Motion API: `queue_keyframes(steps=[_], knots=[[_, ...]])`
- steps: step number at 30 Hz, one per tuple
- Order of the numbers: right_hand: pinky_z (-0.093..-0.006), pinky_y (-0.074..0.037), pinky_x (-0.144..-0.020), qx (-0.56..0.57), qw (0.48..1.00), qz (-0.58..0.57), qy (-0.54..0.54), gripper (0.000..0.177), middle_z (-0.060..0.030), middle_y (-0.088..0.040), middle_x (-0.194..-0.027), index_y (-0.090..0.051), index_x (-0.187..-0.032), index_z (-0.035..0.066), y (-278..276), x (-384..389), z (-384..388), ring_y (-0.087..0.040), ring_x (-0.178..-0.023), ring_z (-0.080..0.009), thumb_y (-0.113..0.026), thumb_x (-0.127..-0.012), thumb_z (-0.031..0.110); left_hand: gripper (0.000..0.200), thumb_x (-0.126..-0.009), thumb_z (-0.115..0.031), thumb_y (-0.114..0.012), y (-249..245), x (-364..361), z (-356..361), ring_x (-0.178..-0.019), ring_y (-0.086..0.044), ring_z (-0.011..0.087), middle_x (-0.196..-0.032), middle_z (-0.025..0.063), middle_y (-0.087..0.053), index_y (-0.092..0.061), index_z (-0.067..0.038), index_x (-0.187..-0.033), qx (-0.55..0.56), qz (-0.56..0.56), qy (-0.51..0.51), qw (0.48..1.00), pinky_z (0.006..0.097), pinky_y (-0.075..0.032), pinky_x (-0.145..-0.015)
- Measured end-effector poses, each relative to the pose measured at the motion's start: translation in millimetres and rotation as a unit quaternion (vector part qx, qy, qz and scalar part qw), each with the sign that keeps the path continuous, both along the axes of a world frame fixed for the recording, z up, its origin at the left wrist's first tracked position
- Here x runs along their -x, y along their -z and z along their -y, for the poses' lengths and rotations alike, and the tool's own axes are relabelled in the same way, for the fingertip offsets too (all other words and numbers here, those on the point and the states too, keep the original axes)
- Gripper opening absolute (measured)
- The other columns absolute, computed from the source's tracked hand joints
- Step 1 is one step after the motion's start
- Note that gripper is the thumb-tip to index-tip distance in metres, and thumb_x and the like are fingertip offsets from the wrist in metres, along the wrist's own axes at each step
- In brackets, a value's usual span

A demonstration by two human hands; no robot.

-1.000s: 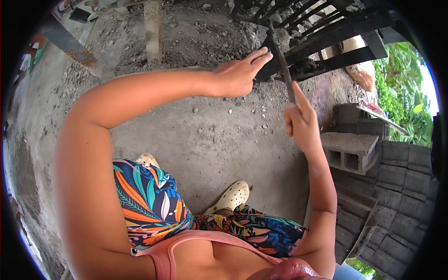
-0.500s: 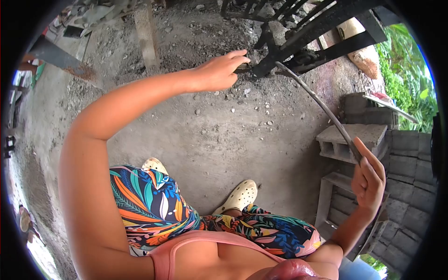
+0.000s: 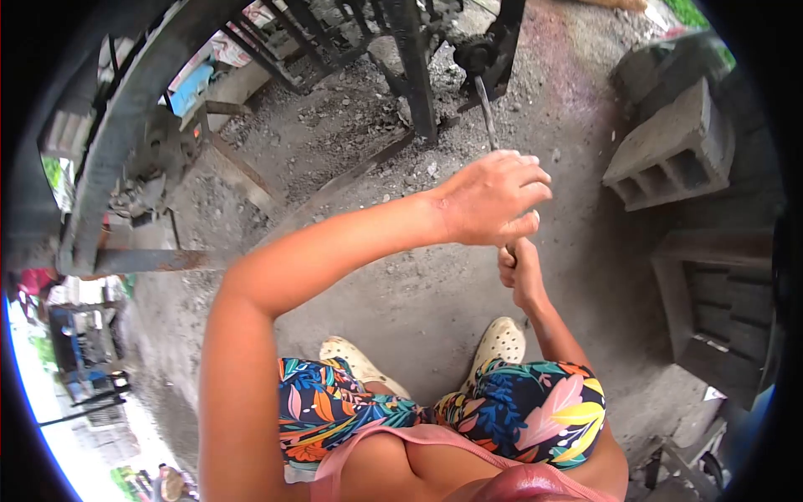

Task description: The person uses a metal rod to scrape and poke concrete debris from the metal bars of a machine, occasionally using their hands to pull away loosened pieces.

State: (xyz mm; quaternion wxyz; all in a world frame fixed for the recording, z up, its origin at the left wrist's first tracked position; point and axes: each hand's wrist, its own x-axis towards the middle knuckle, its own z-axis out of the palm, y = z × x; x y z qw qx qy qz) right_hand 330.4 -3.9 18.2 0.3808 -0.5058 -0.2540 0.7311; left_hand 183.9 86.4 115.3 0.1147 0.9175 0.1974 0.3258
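A long thin grey rod slants down from a dark round part on a black metal frame. My right hand is closed around its near end. Over the rod's middle, my left hand is held with the back up and fingers apart, lightly bent. Part of the rod is hidden behind that hand. The far tip overlaps the dark round part in this view.
Hollow concrete blocks stand at the right. Rubble and gravel cover the ground beneath the black frame. A rusty metal bar juts in from the left. My feet, in cream clogs, are on the concrete floor.
My view has turned right. My left hand has moved from beside the frame to over the rod, close to my right hand. The right hand still holds the rod, now in front of my body.
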Motion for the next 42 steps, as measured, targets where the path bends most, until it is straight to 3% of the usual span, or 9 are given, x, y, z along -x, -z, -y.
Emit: queue_keyframes(steps=[4, 12, 14, 20, 23, 29, 36, 38, 42], knots=[[-0.0240, -0.028, -0.039, -0.114, 0.991, 0.048, 0.047, 0.036, 0.0038, -0.043, -0.057, -0.053, -0.079, 0.007, 40, 14, -15, -0.037, -0.044, -0.0078, -0.041, -0.092, 0.037, 0.025, -0.081, -0.026, -0.054, 35, -12, -16, -0.114, -0.050, 0.0271, -0.109, 0.0079, -0.060, -0.065, -0.006, -0.089, 0.071, -0.228, -0.039, 0.970, 0.0478, -0.025, -0.107], [-0.0321, -0.049, -0.069, -0.322, 0.928, 0.184, 0.022, 0.023, -0.0141, -0.066, -0.087, -0.062, -0.095, 0.000, 72, 27, -87, -0.064, -0.083, -0.0203, -0.056, -0.084, 0.019, 0.032, -0.082, -0.026, -0.050, 90, -25, -11, -0.129, -0.032, 0.0312, -0.118, 0.0108, -0.054, -0.063, -0.005, -0.102, 0.056, -0.226, -0.234, 0.944, 0.0544, -0.019, -0.107], [-0.0361, -0.050, -0.074, -0.518, 0.826, 0.191, 0.111, 0.033, -0.0131, -0.065, -0.085, -0.059, -0.104, -0.003, 76, 33, -97, -0.063, -0.081, -0.0241, -0.058, -0.083, 0.022, 0.032, -0.080, -0.027, -0.052, 71, -36, -15, -0.130, -0.032, 0.0311, -0.119, 0.0098, -0.053, -0.063, -0.005, -0.100, -0.011, -0.185, -0.228, 0.956, 0.0530, -0.022, -0.107], [-0.0385, -0.050, -0.072, -0.472, 0.819, 0.301, 0.126, 0.030, -0.0181, -0.065, -0.092, -0.060, -0.100, -0.002, 87, 48, -143, -0.064, -0.085, -0.0296, -0.059, -0.081, 0.022, 0.039, -0.078, -0.034, -0.056, 61, -41, -22, -0.132, -0.030, 0.0303, -0.123, 0.0142, -0.050, -0.062, -0.003, -0.100, -0.032, -0.166, -0.129, 0.977, 0.0564, -0.013, -0.109], [-0.0399, -0.050, -0.070, -0.391, 0.860, 0.327, 0.032, 0.029, -0.0196, -0.065, -0.095, -0.060, -0.099, 0.000, 105, 48, -161, -0.064, -0.086, -0.0311, -0.059, -0.082, 0.023, 0.055, -0.085, -0.037, -0.045, 102, -12, -36, -0.134, -0.024, 0.0375, -0.142, 0.0084, -0.035, -0.043, -0.009, -0.133, 0.147, -0.297, -0.332, 0.883, 0.0615, -0.005, -0.106], [-0.0445, -0.045, -0.071, -0.398, 0.875, 0.272, 0.046, 0.031, -0.0179, -0.059, -0.098, -0.058, -0.102, 0.005, 70, 36, -132, -0.057, -0.090, -0.0329, -0.061, -0.079, 0.025, 0.056, -0.081, -0.032, -0.049, 82, -31, -11, -0.132, -0.023, 0.0437, -0.142, 0.0081, -0.034, -0.044, -0.009, -0.132, 0.103, -0.143, -0.248, 0.953, 0.0593, -0.014, -0.106], [-0.0500, -0.037, -0.074, -0.539, 0.740, 0.398, 0.060, 0.039, -0.0140, -0.052, -0.100, -0.056, -0.109, 0.011, 105, 44, -155, -0.046, -0.093, -0.0341, -0.063, -0.074, 0.026, 0.057, -0.081, -0.027, -0.050, 114, -26, -24, -0.131, -0.025, 0.0431, -0.140, 0.0163, -0.033, -0.040, -0.004, -0.133, 0.046, -0.075, -0.276, 0.957, 0.0503, -0.024, -0.107], [-0.0420, -0.049, -0.070, -0.270, 0.897, 0.327, -0.128, 0.026, -0.0216, -0.063, -0.099, -0.060, -0.096, 0.003, 67, 44, -164, -0.062, -0.091, -0.0365, -0.057, -0.083, 0.026, 0.058, -0.083, -0.028, -0.048, 129, -20, -23, -0.131, -0.025, 0.0432, -0.141, 0.0181, -0.032, -0.037, -0.002, -0.135, 0.140, -0.070, -0.357, 0.921, 0.0476, -0.024, -0.107], [-0.0421, -0.047, -0.066, -0.327, 0.896, 0.299, -0.043, 0.028, -0.0209, -0.064, -0.088, -0.059, -0.096, 0.002, 38, 42, -136, -0.061, -0.082, -0.0383, -0.056, -0.084, 0.028, 0.057, -0.085, -0.028, -0.047, 107, -22, -15, -0.129, -0.031, 0.0397, -0.140, 0.0193, -0.034, -0.038, 0.001, -0.133, 0.202, -0.051, -0.301, 0.931, 0.0470, -0.023, -0.109]])
